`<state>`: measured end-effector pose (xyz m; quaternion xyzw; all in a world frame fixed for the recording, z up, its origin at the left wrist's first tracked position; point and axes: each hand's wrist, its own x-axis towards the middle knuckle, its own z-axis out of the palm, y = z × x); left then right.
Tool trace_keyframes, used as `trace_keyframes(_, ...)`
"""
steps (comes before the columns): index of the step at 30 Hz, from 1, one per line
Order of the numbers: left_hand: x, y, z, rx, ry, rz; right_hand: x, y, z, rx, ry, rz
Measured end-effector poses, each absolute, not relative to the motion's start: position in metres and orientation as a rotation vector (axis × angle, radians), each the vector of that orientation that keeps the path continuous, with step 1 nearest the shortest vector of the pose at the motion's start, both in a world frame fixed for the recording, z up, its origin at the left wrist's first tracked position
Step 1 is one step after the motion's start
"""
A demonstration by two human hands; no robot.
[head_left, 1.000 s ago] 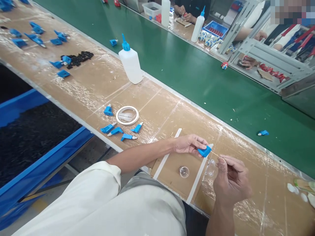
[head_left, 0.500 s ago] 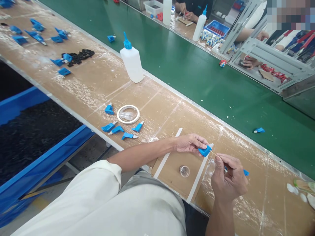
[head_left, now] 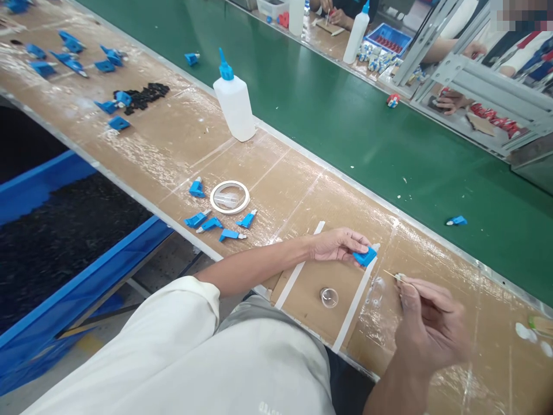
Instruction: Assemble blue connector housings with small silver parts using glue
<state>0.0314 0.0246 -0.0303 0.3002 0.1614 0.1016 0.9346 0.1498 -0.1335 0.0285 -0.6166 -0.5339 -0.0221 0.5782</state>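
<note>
My left hand (head_left: 339, 245) pinches a small blue plastic part (head_left: 365, 257) with a pale tip, above the taped cardboard (head_left: 309, 314). My right hand (head_left: 432, 323), slightly blurred, is closed on a thin wooden stick (head_left: 389, 274). The stick points toward the blue part, and a gap separates the two. Beside my right fingertips is a small whitish bit; I cannot tell whether it is held or lies behind them. A small clear cup (head_left: 329, 297) sits on the cardboard below my left hand.
Several blue parts lie around a tape roll (head_left: 230, 197) to the left. A white squeeze bottle (head_left: 235, 106) stands by the green conveyor belt (head_left: 319, 115), which carries a blue part (head_left: 457, 221). Across it, co-workers' hands (head_left: 339, 17) work near a blue crate (head_left: 389, 39).
My right hand has drawn back to the right with the stick, away from the blue part. My left hand still holds that part. The whole view has shifted slightly.
</note>
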Motion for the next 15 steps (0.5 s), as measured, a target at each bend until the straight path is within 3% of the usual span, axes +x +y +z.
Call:
trace_keyframes(6,0.025,0.042,-0.028,0.535,0.367,0.352,0.135,-0.163,0.007,-1.527,-1.545,0.390)
trace_keyframes(10,0.022,0.042,-0.027,0.504,0.351,0.347,0.123,-0.171,-0.012,-1.621,-1.690,0.447)
trace_keyframes(15,0.023,0.040,-0.028,0.460,0.390,0.398,0.162,-0.162,0.000,-1.801,-1.687,0.327)
